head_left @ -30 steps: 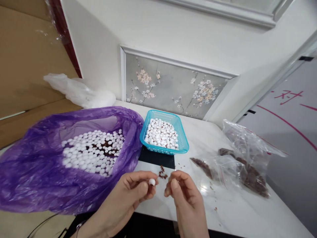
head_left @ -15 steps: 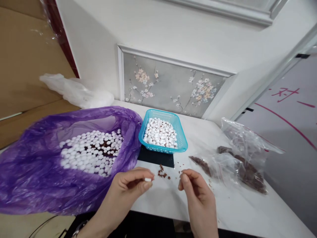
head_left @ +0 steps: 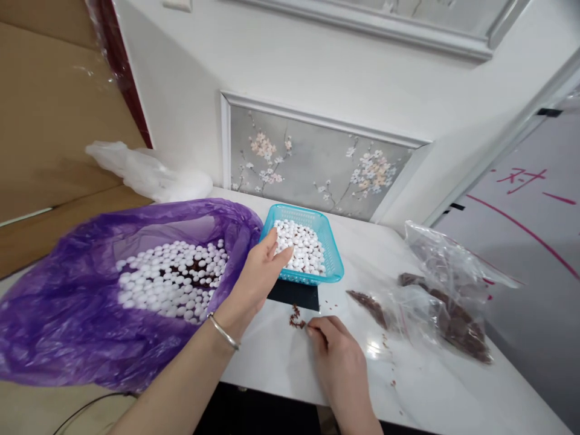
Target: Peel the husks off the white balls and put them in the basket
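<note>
My left hand (head_left: 260, 269) reaches over the near left edge of a turquoise mesh basket (head_left: 333, 266) filled with several white beads (head_left: 304, 248). Its fingers are stretched out and loosely apart, and no bead shows between them. My right hand (head_left: 338, 356) rests low on the white table (head_left: 421, 386). Its fingertips are pinched together beside a small pile of reddish-brown crumbs (head_left: 296, 317). What they pinch is too small to make out.
A big purple plastic bag (head_left: 58, 314) with several white beads inside lies at the left. Clear plastic bags (head_left: 446, 290) holding brown bits sit at the right. A dark pad (head_left: 292, 294) lies under the basket. A white bag (head_left: 145, 172) is behind, by the wall.
My left hand, which pinched a white bead, has moved up to the basket and opened; the bead is gone from its fingers. My right hand has dropped to the crumb pile.
</note>
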The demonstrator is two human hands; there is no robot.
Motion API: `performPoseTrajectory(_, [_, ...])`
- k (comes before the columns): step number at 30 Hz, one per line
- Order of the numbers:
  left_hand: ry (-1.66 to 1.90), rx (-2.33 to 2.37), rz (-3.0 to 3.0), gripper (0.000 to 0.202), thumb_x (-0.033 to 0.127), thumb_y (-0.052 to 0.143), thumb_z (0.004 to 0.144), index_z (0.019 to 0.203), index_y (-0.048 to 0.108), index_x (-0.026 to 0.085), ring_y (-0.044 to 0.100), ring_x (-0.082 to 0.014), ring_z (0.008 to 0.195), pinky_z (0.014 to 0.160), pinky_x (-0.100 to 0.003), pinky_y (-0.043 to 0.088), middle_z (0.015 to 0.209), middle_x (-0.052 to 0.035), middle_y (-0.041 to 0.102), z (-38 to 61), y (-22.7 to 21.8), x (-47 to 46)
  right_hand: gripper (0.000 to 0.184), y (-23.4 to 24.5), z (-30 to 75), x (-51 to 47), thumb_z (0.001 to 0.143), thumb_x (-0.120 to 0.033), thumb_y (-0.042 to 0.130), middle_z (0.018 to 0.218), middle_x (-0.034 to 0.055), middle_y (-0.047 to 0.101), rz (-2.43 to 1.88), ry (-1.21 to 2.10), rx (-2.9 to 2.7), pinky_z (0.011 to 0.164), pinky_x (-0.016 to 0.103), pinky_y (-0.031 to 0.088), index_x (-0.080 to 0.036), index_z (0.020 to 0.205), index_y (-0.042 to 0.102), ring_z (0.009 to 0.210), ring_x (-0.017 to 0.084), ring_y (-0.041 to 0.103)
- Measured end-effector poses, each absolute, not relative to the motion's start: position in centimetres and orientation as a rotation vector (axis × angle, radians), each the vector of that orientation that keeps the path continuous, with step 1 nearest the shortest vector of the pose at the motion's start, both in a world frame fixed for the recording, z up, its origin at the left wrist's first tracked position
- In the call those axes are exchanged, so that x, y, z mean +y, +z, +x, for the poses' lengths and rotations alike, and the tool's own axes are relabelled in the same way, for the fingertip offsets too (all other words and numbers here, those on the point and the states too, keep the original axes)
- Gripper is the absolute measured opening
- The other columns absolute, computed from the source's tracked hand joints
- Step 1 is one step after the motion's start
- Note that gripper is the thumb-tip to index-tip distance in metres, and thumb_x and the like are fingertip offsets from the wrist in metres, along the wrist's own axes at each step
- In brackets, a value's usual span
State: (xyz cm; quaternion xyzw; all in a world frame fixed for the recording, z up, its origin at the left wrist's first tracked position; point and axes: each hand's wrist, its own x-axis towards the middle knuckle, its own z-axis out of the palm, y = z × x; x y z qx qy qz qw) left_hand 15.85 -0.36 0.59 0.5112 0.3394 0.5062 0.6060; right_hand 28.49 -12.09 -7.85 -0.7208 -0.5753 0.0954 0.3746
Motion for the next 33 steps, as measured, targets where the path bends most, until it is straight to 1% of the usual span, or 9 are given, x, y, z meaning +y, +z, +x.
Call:
performPoseTrajectory(2, [1.185, 0.777, 1.2, 0.066, 0.023, 0.062, 0.081, 0.141, 0.035, 0.019, 0.024, -0.024, 0.14, 0.113, -0.035, 0.023, 0.154, -0.0077, 0.025, 15.3, 0.7, -1.1, 0.019, -8.1, 28.4, -12.2, 0.085, -0.026, 0.051, 0.083, 0.0012, 0.067, -1.867, 0.2, -1.48, 0.054, 0.027, 0.042, -0.026, 0.075, 0.067, 0.065, 0.018, 0.063])
performPoseTrajectory(5, [1.197, 0.773, 1.27, 0.06, 0.024, 0.062, 0.081, 0.137, 0.043, 0.019, 0.036, -0.0245, 0.134, 0.108, -0.035, 0.032, 0.149, -0.0088, 0.037, 13.6, 1.3, -2.4, 0.021, -8.7, 28.3, -12.5, 0.087, -0.033, 0.046, 0.086, 0.0025, 0.068, -1.867, 0.169, -1.402, 0.057, 0.027, 0.043, -0.026, 0.078, 0.064, 0.067, 0.019, 0.063])
performPoseTrajectory(8, [1.169, 0.912, 1.51, 0.044, 0.028, 0.06, 0.082, 0.124, 0.058, 0.017, 0.056, -0.025, 0.116, 0.098, -0.034, 0.042, 0.131, -0.01, 0.059, 10.1, 2.3, -3.3, 0.022, -8.9, 28.4, -13.0, 0.086, -0.039, 0.045, 0.078, 0.0017, 0.068, -1.899, 0.192, -1.269, 0.062, 0.029, 0.044, -0.025, 0.084, 0.062, 0.063, 0.019, 0.061])
performPoseTrajectory(11, [0.983, 1.26, 1.951, 0.027, 0.031, 0.055, 0.084, 0.104, 0.071, 0.022, 0.063, -0.0255, 0.102, 0.091, -0.035, 0.045, 0.109, -0.0059, 0.072, 5.0, 2.8, -3.4, 0.024, -8.8, 28.3, -13.4, 0.085, -0.043, 0.046, 0.079, 0.0017, 0.068, -1.889, 0.186, -1.195, 0.067, 0.03, 0.045, -0.025, 0.086, 0.062, 0.064, 0.019, 0.061])
performPoseTrajectory(17, [0.449, 1.817, 2.354, 0.029, 0.027, 0.052, 0.081, 0.099, 0.071, 0.017, 0.06, -0.0311, 0.1, 0.09, -0.041, 0.042, 0.102, -0.0123, 0.072, -2.3, 0.7, -2.5, 0.031, -8.3, 28.0, -13.6, 0.086, -0.049, 0.045, 0.089, 0.005, 0.065, -1.773, 0.158, -1.266, 0.07, 0.032, 0.045, -0.024, 0.082, 0.063, 0.077, 0.022, 0.061])
performPoseTrajectory(23, [0.36, 1.858, 2.393, 0.023, 0.019, 0.048, 0.08, 0.075, 0.071, 0.019, 0.059, -0.0305, 0.093, 0.08, -0.039, 0.044, 0.092, -0.0126, 0.068, -1.5, -0.7, -2.7, 0.032, -8.7, 27.9, -13.6, 0.083, -0.052, 0.049, 0.085, 0.0051, 0.07, -1.776, 0.274, -1.178, 0.072, 0.032, 0.048, -0.024, 0.083, 0.065, 0.075, 0.023, 0.065])
performPoseTrajectory(26, [0.367, 1.871, 2.366, 0.024, 0.018, 0.046, 0.081, 0.074, 0.07, 0.019, 0.061, -0.0291, 0.087, 0.075, -0.038, 0.045, 0.088, -0.0117, 0.068, -1.3, -0.8, -2.7, 0.031, -8.9, 28.0, -13.7, 0.078, -0.053, 0.057, 0.075, 0.0035, 0.069, -1.769, 0.357, -1.072, 0.065, 0.029, 0.049, -0.023, 0.082, 0.064, 0.067, 0.021, 0.066])
performPoseTrajectory(29, [0.504, 1.881, 2.309, 0.024, 0.024, 0.047, 0.084, 0.087, 0.07, 0.019, 0.063, -0.0281, 0.085, 0.076, -0.036, 0.044, 0.093, -0.0111, 0.07, -1.4, -0.5, -2.6, 0.029, -8.8, 28.0, -13.7, 0.072, -0.051, 0.065, 0.069, 0.0015, 0.067, -1.73, 0.406, -1.065, 0.059, 0.027, 0.048, -0.022, 0.076, 0.064, 0.06, 0.019, 0.062])
performPoseTrajectory(33, [1.051, 1.581, 1.876, 0.02, 0.035, 0.061, 0.08, 0.09, 0.071, 0.021, 0.063, -0.0244, 0.082, 0.074, -0.031, 0.046, 0.09, -0.0069, 0.072, 0.2, 0.7, -3.7, 0.027, -8.2, 27.4, -13.7, 0.071, -0.048, 0.068, 0.054, -0.0013, 0.06, -1.631, 0.627, -1.032, 0.056, 0.026, 0.048, -0.021, 0.073, 0.066, 0.053, 0.017, 0.057])
